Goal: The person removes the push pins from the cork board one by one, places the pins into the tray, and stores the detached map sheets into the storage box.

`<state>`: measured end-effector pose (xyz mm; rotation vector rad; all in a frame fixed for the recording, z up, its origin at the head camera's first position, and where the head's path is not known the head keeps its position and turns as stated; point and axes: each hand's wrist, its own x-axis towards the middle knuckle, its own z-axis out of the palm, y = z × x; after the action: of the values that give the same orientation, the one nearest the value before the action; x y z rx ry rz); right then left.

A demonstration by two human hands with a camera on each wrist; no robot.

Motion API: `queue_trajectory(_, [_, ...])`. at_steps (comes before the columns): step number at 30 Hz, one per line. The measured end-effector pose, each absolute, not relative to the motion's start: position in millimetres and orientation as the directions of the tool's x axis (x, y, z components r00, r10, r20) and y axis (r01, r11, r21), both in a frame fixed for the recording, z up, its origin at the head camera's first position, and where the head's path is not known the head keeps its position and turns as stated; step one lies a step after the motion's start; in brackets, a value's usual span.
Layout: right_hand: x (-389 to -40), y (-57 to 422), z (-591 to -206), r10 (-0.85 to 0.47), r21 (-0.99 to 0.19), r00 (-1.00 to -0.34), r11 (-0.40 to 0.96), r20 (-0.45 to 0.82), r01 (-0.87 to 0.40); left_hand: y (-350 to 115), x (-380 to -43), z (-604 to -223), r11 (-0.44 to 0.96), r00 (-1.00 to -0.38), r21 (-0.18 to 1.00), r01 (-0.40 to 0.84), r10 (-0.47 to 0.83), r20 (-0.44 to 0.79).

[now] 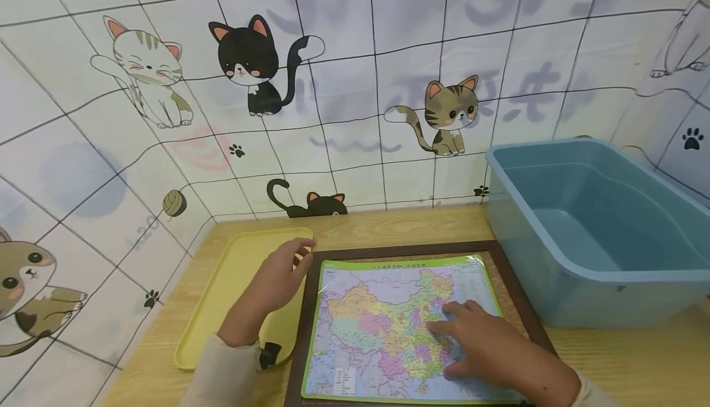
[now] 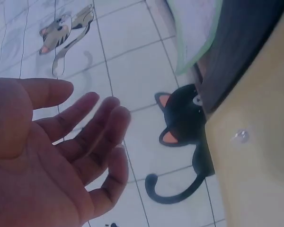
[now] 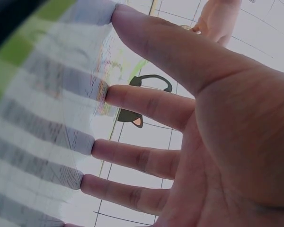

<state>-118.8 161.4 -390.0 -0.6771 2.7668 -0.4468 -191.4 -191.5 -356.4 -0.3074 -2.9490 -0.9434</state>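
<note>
A glossy printed map (image 1: 383, 327) with a green border lies on a brown-framed board (image 1: 513, 290). My right hand (image 1: 488, 342) is over the map's right part with fingers spread. In the right wrist view, this hand's fingertips (image 3: 100, 147) touch the shiny sheet, and nothing is gripped. My left hand (image 1: 280, 277) hovers above the right side of a yellow tray (image 1: 233, 290), beside the board's left edge. Its fingers are loosely bent, and the left wrist view shows the palm (image 2: 42, 184) holding nothing.
A deep blue plastic tub (image 1: 577, 271) stands at the right of the wooden table (image 1: 410, 225). Behind the table rises a wall (image 1: 349, 98) covered in cat drawings and grid lines. A small black object (image 1: 270, 354) shows at my left cuff, over the tray's lower edge.
</note>
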Motion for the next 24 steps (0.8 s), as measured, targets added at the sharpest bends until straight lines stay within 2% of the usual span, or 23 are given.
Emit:
queue_trajectory(7, [-118.7,161.0,-389.3,-0.511,-0.347,-0.846,0.828,-0.150,-0.439,-181.6,-189.2,-368.0,0.886,-0.982,0.427,0.178,0.190,0.016])
queue_trajectory(17, [-118.8,160.7,-387.4,-0.495,-0.347,-0.854,0.838,-0.161,-0.421,-177.6,-189.2,-379.9,0.921,-0.968,0.356,0.157,0.215,-0.130])
queue_trajectory(24, [-117.5,163.3,-389.4,-0.494,-0.350,-0.856,0.837,-0.151,-0.421,-175.5,-190.9,-384.7,0.923,-0.968,0.355,0.147,0.207,-0.139])
